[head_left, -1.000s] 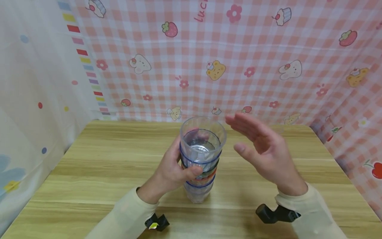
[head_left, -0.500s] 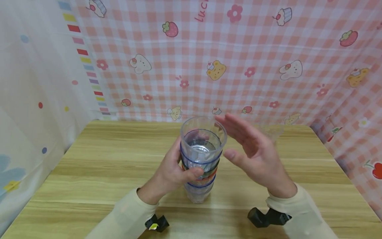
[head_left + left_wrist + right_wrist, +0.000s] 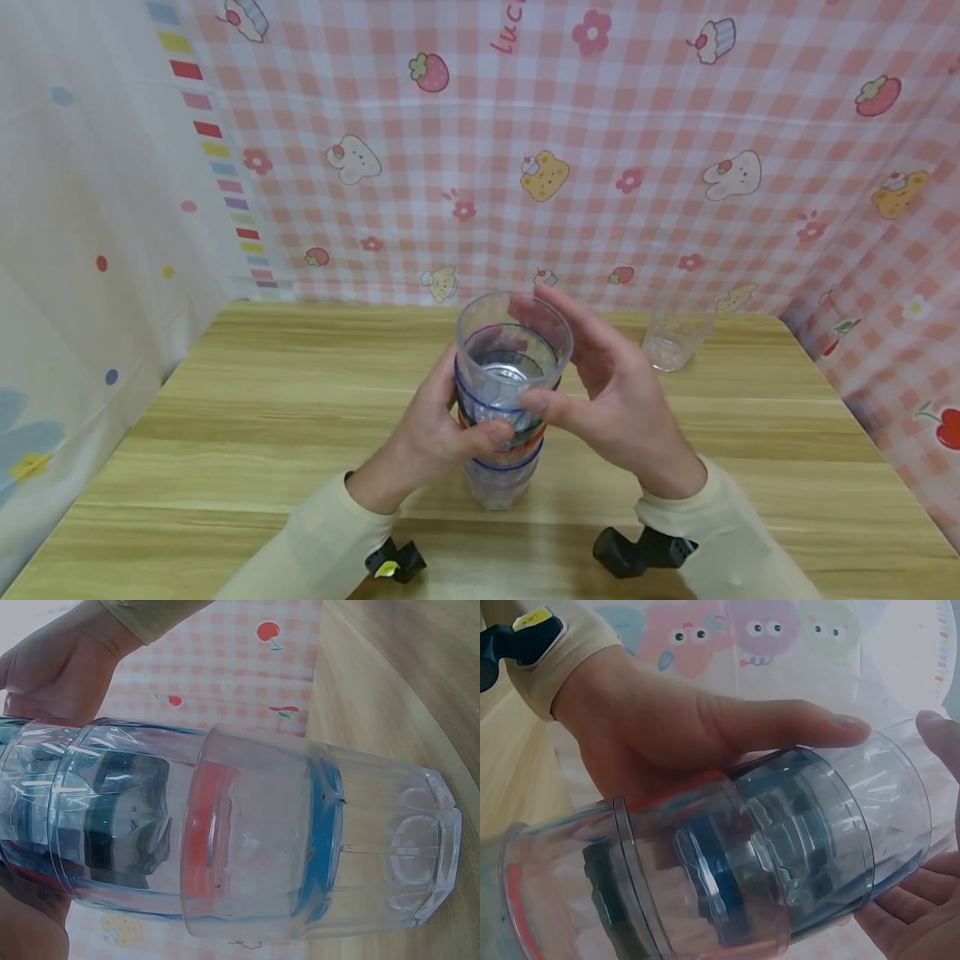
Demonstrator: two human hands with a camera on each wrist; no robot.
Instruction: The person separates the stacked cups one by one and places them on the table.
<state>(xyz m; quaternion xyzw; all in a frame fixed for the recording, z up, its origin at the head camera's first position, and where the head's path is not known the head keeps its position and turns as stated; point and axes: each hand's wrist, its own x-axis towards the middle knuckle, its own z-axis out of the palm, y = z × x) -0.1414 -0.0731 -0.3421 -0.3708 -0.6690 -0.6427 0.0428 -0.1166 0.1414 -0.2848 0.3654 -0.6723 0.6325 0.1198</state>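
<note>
A tall stack of clear faceted cups [image 3: 501,467] stands upright in the middle of the table, slightly tilted in the head view. Blue, red and dark green bands show through its walls. My left hand [image 3: 442,425] grips the stack at mid-height, thumb in front and fingers behind. Around the right side of the top cup [image 3: 513,333] is my right hand [image 3: 615,392], its thumb in front and its fairly straight fingers seen through the wall behind. In the right wrist view the right hand [image 3: 922,907] lies close to the top rim; contact cannot be told.
A single clear cup [image 3: 671,337] stands at the back right of the wooden table [image 3: 262,392]. Pink checked cloth [image 3: 480,167] hangs along the back and right side, white dotted cloth [image 3: 90,208] on the left.
My right hand has moved left from beside the stack to around the top cup, uncovering the single cup behind it. My left hand and the stack have stayed almost still.
</note>
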